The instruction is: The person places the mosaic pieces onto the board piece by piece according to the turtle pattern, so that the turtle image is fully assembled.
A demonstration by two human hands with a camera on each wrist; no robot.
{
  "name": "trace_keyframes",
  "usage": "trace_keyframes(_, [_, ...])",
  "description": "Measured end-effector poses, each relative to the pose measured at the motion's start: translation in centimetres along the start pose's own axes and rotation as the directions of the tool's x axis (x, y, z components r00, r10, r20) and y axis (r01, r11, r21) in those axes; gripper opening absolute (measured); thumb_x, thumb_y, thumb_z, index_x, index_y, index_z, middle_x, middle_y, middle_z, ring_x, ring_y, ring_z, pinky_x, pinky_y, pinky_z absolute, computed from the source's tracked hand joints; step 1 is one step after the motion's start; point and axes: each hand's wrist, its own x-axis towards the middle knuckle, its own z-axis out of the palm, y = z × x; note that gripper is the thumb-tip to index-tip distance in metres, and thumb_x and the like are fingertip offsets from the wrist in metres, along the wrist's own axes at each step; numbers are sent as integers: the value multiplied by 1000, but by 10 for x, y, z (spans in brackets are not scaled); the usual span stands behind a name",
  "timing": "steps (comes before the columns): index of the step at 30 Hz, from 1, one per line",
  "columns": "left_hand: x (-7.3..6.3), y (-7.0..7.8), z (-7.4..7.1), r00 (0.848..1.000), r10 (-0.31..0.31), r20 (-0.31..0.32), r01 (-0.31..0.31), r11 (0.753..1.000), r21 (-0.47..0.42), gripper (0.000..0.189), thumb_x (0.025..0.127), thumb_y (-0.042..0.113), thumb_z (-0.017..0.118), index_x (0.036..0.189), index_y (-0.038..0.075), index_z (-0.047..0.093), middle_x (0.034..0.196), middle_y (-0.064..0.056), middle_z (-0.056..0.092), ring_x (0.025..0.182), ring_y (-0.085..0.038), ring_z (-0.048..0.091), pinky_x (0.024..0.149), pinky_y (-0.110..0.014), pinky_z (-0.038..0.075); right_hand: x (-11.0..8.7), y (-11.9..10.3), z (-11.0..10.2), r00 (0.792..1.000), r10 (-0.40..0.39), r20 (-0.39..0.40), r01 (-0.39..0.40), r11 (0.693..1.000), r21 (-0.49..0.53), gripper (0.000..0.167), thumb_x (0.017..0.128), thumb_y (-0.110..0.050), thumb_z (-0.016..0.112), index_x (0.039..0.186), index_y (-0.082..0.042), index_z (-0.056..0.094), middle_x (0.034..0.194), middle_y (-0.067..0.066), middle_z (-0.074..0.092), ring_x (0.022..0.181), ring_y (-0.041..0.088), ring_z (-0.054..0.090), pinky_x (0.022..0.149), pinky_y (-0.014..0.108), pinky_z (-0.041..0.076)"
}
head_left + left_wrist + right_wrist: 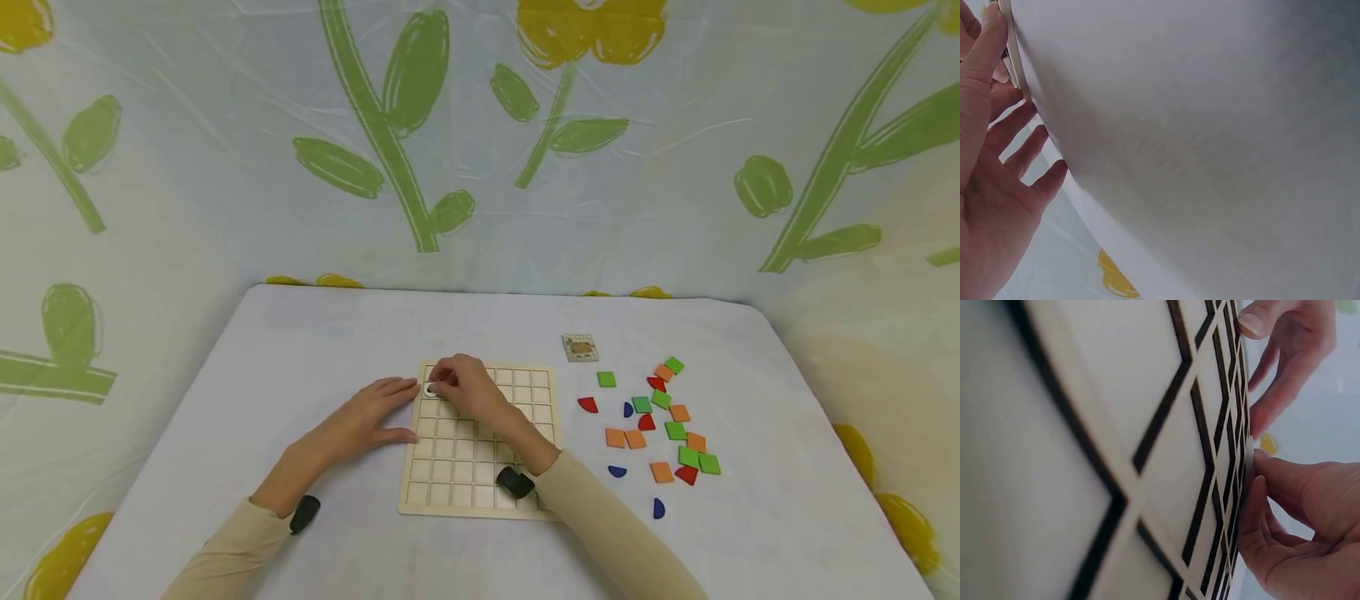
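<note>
A wooden grid board (444, 492) lies on the table, divided into square cells. My right hand (474, 393) is over its upper left corner, thumb and fingertips pinching a small white piece with a dark spot (427, 389) at a corner cell. In the right wrist view, that white piece (1249, 452) shows edge-on between the fingertips and the grid. My left hand (367, 417) rests at the board's left edge, fingers extended and touching it. The left wrist view has the left hand (997, 169) against the board's thin edge (1016, 62).
Right of the board lie scattered green squares (606, 379), orange squares (662, 472), red quarter-circles (588, 405) and blue half-circles (658, 508). A small picture card (581, 347) sits beyond them. A flower-patterned cloth (480, 242) hangs behind the white table (330, 333).
</note>
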Motion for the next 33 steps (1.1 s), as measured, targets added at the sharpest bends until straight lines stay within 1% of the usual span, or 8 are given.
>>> trace_keyframes(6, [-1, -1, 1, 1000, -1, 9, 1, 1000, 4, 76, 91, 37, 78, 149, -4, 50, 153, -20, 49, 141, -42, 44, 114, -59, 36, 2, 1, 3, 1000, 9, 2, -9, 1000, -15, 6, 98, -4, 68, 101, 0, 72, 95, 10, 63, 84, 18, 58, 75, 28, 50])
trace_keyframes(9, [-2, -1, 2, 1000, -6, 12, 6, 1000, 8, 76, 91, 37, 78, 150, -3, 49, 153, -20, 49, 142, -44, 42, 115, -61, 34, 2, 0, 2, 1000, 7, 27, -6, 1000, -25, 6, 99, -3, 67, 102, 1, 71, 94, 10, 63, 83, 18, 56, 75, 28, 49])
trace_keyframes(13, [-4, -1, 3, 1000, -16, 15, 16, 1000, 12, 76, 92, 38, 77, 150, -2, 49, 153, -20, 49, 142, -47, 40, 114, -63, 34, 0, -1, -3, 997, 12, 82, -9, 1000, -29, 11, 101, -4, 65, 107, 2, 70, 98, 11, 64, 87, 20, 60, 78, 29, 51])
trace_keyframes(16, [-6, -2, 3, 1000, -26, 15, 26, 1000, 15, 76, 92, 39, 77, 151, -1, 49, 154, -19, 49, 143, -47, 39, 114, -63, 34, -3, -1, -7, 994, 14, 105, -13, 1000, -7, 14, 101, -4, 65, 112, 3, 69, 106, 14, 67, 95, 25, 65, 84, 32, 55])
trace_keyframes(21, [-5, -2, 3, 999, -38, 11, 38, 999, 13, 76, 92, 40, 77, 151, 1, 49, 155, -17, 49, 144, -45, 39, 115, -61, 34, -7, 4, -11, 995, 4, 99, -6, 1000, 18, 17, 100, -4, 65, 115, 3, 69, 113, 15, 68, 102, 27, 67, 89, 35, 56])
trace_keyframes(26, [-5, -1, 2, 1000, -31, 3, 31, 999, 24, 76, 92, 40, 77, 150, 1, 50, 153, -18, 50, 143, -45, 41, 115, -61, 35, -11, 6, -15, 995, -9, 100, 6, 1000, 29, 15, 101, -7, 65, 113, 1, 69, 112, 12, 69, 103, 26, 68, 91, 35, 56])
trace_keyframes(28, [-5, -1, 2, 1000, -25, -2, 25, 999, 26, 75, 91, 39, 78, 150, 0, 51, 153, -18, 50, 142, -45, 41, 115, -61, 35, -13, 6, -18, 995, -3, 95, -2, 999, 43, 15, 101, -7, 64, 113, 0, 70, 111, 11, 69, 103, 25, 67, 92, 35, 55])
trace_keyframes(33, [-5, -2, 3, 1000, -17, -12, 18, 999, 32, 76, 92, 39, 77, 151, 0, 50, 153, -18, 50, 142, -45, 41, 115, -61, 35, -20, 8, -28, 998, 5, 64, -9, 998, 63, 13, 102, -8, 64, 111, -2, 70, 109, 9, 69, 102, 23, 67, 92, 34, 56])
